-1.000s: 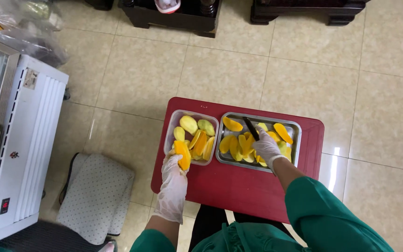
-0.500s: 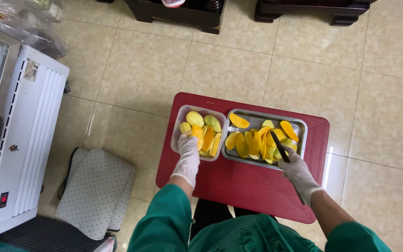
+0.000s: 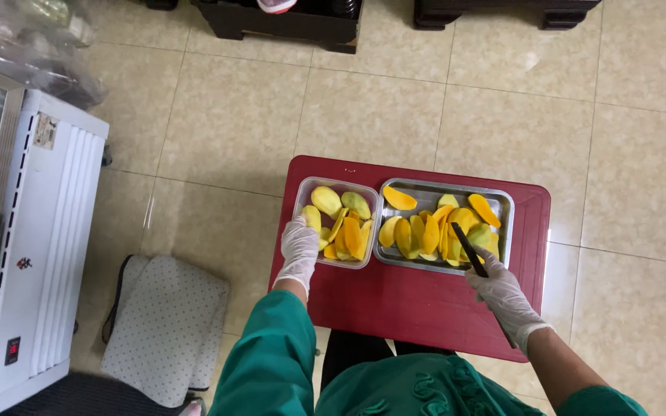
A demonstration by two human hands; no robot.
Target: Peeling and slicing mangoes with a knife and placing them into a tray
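- The left hand is gripping the plastic box of mango slices at the desk's left edge.
- The right hand is closing around a dark knife over the steel tray, which is lying beside the box.
- Both are holding many slices; some look unpeeled.

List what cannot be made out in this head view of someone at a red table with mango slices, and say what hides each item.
- Knife: its handle is covered by the right hand.
- Clear tub: its near left corner is covered by the left hand; whether that hand's grip closes on a slice is unclear.
- Metal tray: its floor is mostly hidden under the mango slices.
- Dark furniture: cut off by the top edge.
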